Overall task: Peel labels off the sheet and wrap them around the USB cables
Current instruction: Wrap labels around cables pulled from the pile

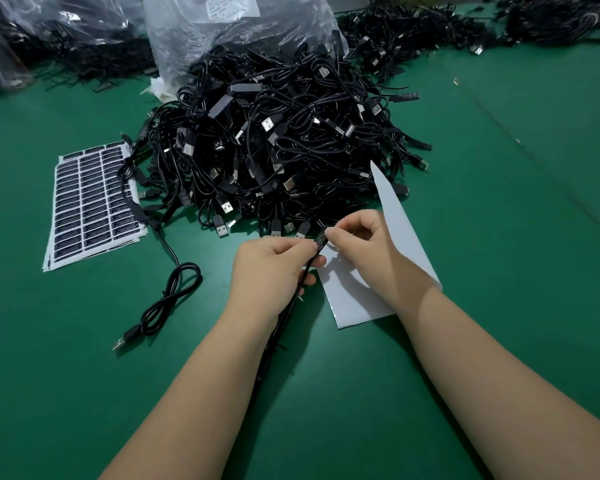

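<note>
head view: we see both hands working at centre frame over the green table (499, 168). left hand (269, 268) has its fingers curled round a black usb cable (300, 284), gripping it just below the label; the cable runs down toward 6 o'clock under the left forearm. right hand (357, 237) pinches a black label (320, 241) with white print between thumb and forefinger, the other fingers loosely curled. label sits against the cable right where the two hands meet; we cannot tell how far round it is wrapped. under the right hand lies a white backing sheet (357, 299), its far corner curled up toward 12 o'clock. big pile of black usb cables (274, 143) at 12 o'clock, spilling from a clear plastic bag (194, 36). label sheets (90, 202), stacked and full of black labels, at 9 o'clock, with the pile's edge overlapping their right side. one coiled cable (167, 299) lies alone at 8 o'clock, plug end nearest us. more cable heaps (430, 26) along the far edge.
</note>
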